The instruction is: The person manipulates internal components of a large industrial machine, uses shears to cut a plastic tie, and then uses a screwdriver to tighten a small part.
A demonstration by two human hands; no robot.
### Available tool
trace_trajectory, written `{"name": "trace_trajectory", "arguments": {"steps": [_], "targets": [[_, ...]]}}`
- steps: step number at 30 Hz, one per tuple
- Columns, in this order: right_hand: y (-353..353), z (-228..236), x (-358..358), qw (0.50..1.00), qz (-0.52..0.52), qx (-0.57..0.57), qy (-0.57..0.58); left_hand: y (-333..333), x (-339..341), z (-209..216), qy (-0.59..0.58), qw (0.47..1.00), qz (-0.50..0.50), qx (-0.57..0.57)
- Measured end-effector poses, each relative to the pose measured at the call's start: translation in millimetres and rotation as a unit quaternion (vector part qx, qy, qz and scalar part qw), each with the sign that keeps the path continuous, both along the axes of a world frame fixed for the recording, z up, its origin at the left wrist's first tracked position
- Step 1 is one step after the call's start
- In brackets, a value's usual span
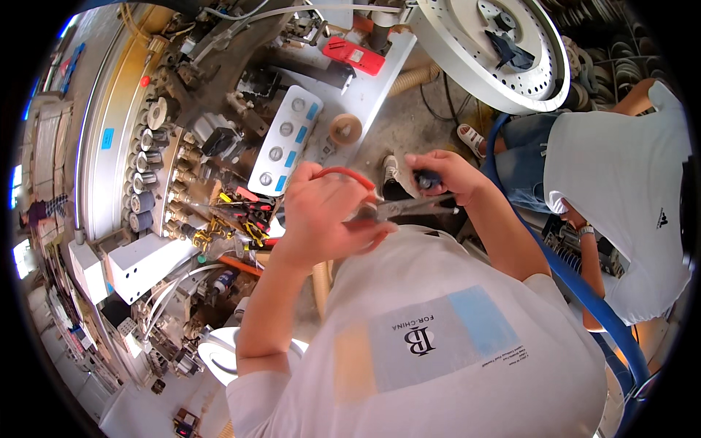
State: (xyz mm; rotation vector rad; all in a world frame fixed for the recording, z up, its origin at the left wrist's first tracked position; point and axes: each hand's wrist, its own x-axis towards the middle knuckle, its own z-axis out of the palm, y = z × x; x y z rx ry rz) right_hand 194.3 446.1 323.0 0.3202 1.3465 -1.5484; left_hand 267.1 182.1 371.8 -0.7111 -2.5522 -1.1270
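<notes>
My left hand [314, 219] is closed around the red handles of a pair of scissors [398, 208], in front of my chest. The metal blades point right, toward my right hand [456, 175]. Motion smears the left fingers a little. My right hand is closed on a small dark object [427, 179] whose kind I cannot make out. The blade tips lie just below that object, close to the right wrist; whether they touch anything I cannot tell.
Ahead stands a machine with a white gauge panel [285, 139], a tape roll [345, 129] and a red box [354, 55]. Hand tools [244, 215] lie to the left. A perforated wheel [496, 51] is at far right. Beside me, a person [613, 197] works near a blue hose [577, 281].
</notes>
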Motion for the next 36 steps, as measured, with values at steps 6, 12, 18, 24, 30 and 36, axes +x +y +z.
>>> {"name": "trace_trajectory", "arguments": {"steps": [6,12,18,24,30,36], "targets": [[6.6,0.7,4.0,0.972,-0.139,-0.183,-0.053,1.2,10.6,-9.5,-0.076,0.993,0.088,-0.029],[7.7,3.6,4.2,0.958,-0.12,-0.252,0.061,-1.8,23.5,-7.6,-0.11,0.982,0.144,-0.055],[3.5,36.2,7.0,0.979,-0.058,-0.045,0.192,4.0,26.9,-4.4,-0.074,0.971,0.19,-0.123],[1.4,30.0,6.6,0.932,0.006,0.049,0.359,11.8,27.6,4.8,-0.057,0.971,0.183,-0.142],[15.5,28.8,0.7,0.94,-0.239,-0.176,0.166,7.2,35.6,8.7,-0.152,0.962,0.214,-0.074],[27.4,10.1,11.7,0.907,-0.207,-0.316,0.186,19.8,34.2,30.8,-0.138,0.97,0.18,-0.085]]}}
